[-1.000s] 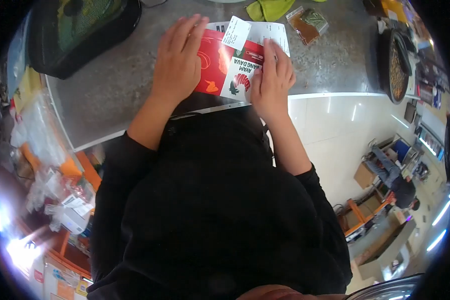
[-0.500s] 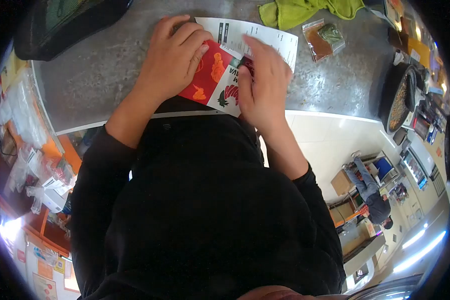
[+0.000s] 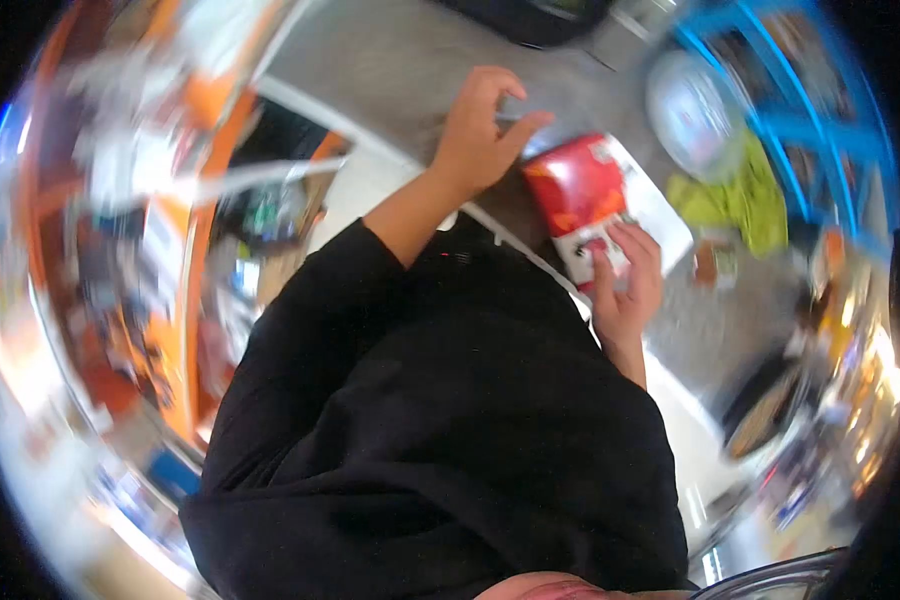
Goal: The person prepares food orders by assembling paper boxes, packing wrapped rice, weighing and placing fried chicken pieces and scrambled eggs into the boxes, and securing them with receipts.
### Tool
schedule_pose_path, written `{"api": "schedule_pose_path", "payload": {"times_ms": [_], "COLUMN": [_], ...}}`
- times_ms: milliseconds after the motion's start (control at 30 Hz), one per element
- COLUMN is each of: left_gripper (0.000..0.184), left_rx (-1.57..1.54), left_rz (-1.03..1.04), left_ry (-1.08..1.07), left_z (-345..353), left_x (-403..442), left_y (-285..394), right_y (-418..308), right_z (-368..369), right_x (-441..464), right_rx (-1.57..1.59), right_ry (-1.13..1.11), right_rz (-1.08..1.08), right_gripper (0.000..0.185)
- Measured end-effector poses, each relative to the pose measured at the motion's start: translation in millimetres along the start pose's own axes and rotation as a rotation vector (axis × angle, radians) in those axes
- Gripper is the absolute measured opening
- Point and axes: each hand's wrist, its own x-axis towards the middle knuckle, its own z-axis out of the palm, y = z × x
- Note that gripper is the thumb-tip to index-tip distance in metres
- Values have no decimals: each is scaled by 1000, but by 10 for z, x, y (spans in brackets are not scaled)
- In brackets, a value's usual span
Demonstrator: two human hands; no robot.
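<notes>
Flat red-and-white printed packet (image 3: pixel 575 185): between the hands, lying over the white paper sheet on the grey counter (image 3: pixel 385 80); its red end faces the left hand, its white end is under the right.
Long axis: slanting from the red end by the left hand down to the white end at the right hand, so it runs roughly from one hand to the other.
Nearer hand: the right hand (image 3: pixel 627 285), touching the white end with thumb and fingertips a little parted; whether it pinches or only presses, I cannot tell.
Left hand (image 3: pixel 478 140): just off the red end, thumb and curled fingers well spread, no clear hold on anything; blur hides the gap between them.
White paper sheet (image 3: pixel 670 225): showing past the packet, on the side away from the body.
Crumpled lime-green cloth (image 3: pixel 765 200): beyond the right hand, well apart from the left.
</notes>
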Motion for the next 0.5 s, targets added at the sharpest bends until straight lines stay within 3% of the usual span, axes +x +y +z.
{"api": "schedule_pose_path", "payload": {"times_ms": [67,133,267,333,500], "left_gripper": [18,15,18,12,18], "left_rx": [34,98,-95,-29,114], "left_rz": [-177,-327,-697,-864,-716], "left_ry": [91,313,728,789,1041], "left_z": [-471,-893,-1616,-2096,-3151], "left_x": [-305,-707,-1949,-2443,-2534], "left_y": [33,135,-330,-504,-660], "right_y": [-56,-98,-362,-649,-1381], "right_z": [-9,-5,279,539,1224], "right_x": [84,122,105,126,149], "right_rx": [103,181,312,399,435], "right_ry": [-84,-208,-372,-454,-671], "right_rz": [-101,-176,-301,-316,-425], "right_gripper": [21,18,15,14,15]}}
